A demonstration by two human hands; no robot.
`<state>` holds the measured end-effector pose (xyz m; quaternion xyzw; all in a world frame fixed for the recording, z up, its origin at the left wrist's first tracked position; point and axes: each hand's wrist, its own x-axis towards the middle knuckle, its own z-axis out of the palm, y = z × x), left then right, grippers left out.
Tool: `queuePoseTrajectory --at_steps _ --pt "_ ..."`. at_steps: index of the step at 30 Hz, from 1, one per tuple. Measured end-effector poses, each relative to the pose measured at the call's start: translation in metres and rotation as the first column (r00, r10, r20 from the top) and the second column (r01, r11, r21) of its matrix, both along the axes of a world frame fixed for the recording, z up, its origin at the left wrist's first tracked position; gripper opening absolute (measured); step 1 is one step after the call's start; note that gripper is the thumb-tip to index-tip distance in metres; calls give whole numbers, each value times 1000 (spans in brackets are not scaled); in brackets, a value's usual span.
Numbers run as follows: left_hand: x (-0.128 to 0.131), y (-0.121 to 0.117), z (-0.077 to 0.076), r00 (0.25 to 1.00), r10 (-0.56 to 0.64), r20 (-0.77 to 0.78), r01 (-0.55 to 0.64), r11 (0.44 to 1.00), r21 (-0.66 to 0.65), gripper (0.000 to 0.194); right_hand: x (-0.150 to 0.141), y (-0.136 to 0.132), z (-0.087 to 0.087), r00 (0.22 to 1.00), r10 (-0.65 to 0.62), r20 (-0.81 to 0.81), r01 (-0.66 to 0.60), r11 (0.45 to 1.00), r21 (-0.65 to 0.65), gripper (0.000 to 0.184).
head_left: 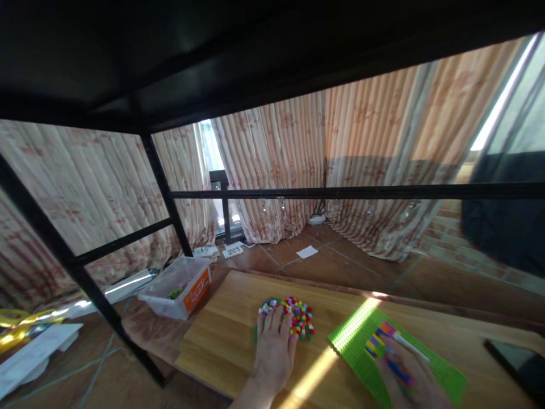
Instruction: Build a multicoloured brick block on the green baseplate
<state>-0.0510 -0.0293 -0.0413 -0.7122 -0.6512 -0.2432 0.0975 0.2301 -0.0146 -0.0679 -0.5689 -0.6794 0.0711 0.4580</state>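
Observation:
My left hand (272, 346) lies palm down with its fingers stretched out over a pile of small coloured toy bricks (301, 318). The bricks are red, yellow, green, white and pink, and some are hidden under the fingers. To the right, a bright green studded baseplate (360, 335) lies at an angle on the wooden board. My right hand (411, 372), blurred, curls around a multicoloured toy brick build (375, 343) over this plate. Part of the build is hidden by the hand, and whether it is attached to the plate cannot be seen.
A clear plastic bin (170, 284) with an orange label and a few green pieces stands left of the wooden board (217, 329). A dark flat device (517, 363) lies at the right. Black frame bars (157, 182) and a dark panel (213, 62) surround and cover the space.

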Motion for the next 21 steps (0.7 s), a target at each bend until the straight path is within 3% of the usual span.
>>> queuePoseTrajectory --at_steps 2,4,7,9,13,21 --pt "-17 -10 0 996 48 72 -47 999 -19 49 -45 14 16 983 183 -7 -183 982 -54 39" --pt "-31 -20 -3 991 45 124 -32 994 -109 69 -86 37 23 955 295 -29 -297 949 -109 43" --pt "-43 -31 -14 987 70 148 -29 964 -265 103 -129 78 17 920 392 0 -382 896 -225 51" --pt "-44 -32 -22 985 94 145 -43 945 -324 114 -143 99 9 906 423 11 -408 879 -247 51" --pt "-35 -21 -32 984 118 132 -72 949 -307 115 -158 114 0 875 483 26 -461 851 -252 49" --pt "-27 -9 -38 993 77 87 -69 993 -92 96 -173 90 3 833 554 -1 -535 804 -261 43"
